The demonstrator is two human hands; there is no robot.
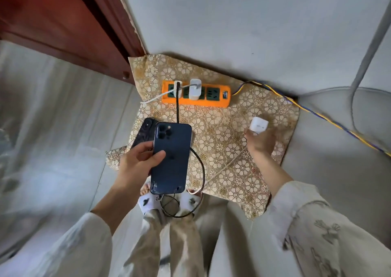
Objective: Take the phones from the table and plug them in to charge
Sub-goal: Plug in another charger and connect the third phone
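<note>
My left hand (138, 162) grips a dark blue phone (171, 158), back side up, with a second black phone (145, 132) tucked behind it. A black cable (177, 105) runs from the orange power strip (196, 96) down to the blue phone's lower end and loops near my feet. My right hand (261, 142) holds a white charger plug (258, 125) above the table's right part, right of the strip; a pale cable trails from it. Two white plugs (194, 89) sit in the strip.
The table carries a gold flower-patterned cloth (230, 156). A blue-and-yellow cord (317, 114) leaves the strip to the right along the wall. A red-brown wooden door frame (84, 29) stands at the left. A grey hose (364, 65) hangs at the right.
</note>
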